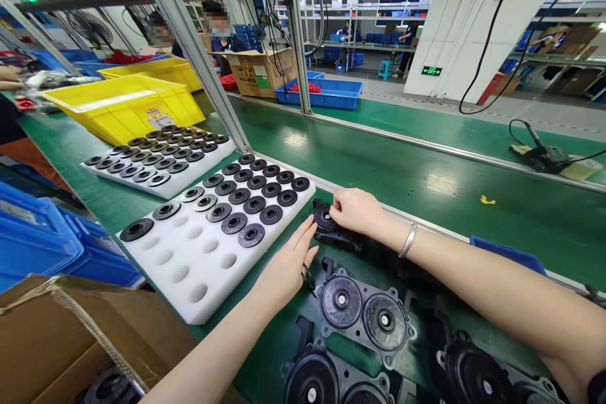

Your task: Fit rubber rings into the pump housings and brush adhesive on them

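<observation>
My right hand point(356, 209) is bent over a black round disc point(324, 217) seated in the farthest dark housing, its fingertips pinched at the disc's centre. Reaching in from the left, my left hand point(286, 265) has its fingers stretched out, the tips at the near edge of that disc. A dark curved edge shows under its thumb; I cannot tell whether it is held. Closer to me lies a grey metal housing point(363, 315) with two black discs in it. To the left, a white foam tray point(208, 271) carries rows of similar discs, with several bare holes.
More housings with discs point(312, 385) lie along the near bench. Behind the first tray are a second foam tray point(170, 186) and a yellow bin point(127, 107). A metal post point(194, 50) rises beside the trays. An open cardboard box point(95, 334) stands at lower left.
</observation>
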A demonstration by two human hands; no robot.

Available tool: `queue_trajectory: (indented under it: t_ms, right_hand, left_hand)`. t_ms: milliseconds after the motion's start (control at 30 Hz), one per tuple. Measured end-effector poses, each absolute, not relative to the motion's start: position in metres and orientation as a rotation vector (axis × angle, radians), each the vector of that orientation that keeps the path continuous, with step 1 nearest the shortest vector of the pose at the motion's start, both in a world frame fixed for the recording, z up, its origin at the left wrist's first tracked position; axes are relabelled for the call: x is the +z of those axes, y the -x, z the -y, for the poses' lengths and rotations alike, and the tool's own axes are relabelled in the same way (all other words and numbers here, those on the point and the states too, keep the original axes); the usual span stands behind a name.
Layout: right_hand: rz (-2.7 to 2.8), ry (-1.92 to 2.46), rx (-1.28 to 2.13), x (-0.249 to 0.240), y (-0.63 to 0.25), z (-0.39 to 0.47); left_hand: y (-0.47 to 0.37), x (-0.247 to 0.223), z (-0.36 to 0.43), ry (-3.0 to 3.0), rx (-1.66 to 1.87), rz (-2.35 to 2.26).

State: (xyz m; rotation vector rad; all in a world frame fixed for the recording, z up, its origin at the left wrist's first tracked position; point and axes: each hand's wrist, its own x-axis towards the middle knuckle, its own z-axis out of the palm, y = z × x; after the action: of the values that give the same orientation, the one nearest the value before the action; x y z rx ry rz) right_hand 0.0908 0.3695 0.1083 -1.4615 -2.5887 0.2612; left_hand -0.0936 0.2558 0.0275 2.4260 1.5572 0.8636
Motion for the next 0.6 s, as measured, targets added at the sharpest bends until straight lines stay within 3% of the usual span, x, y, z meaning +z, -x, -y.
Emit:
queue_trajectory:
  t_ms: [600]
  right_hand:
    - [2.512,1.373,0.428,0.095,-0.098,-0.389]
  left_hand:
    - [0.095,0.027,-0.258,-2.455,0.882,-1.530]
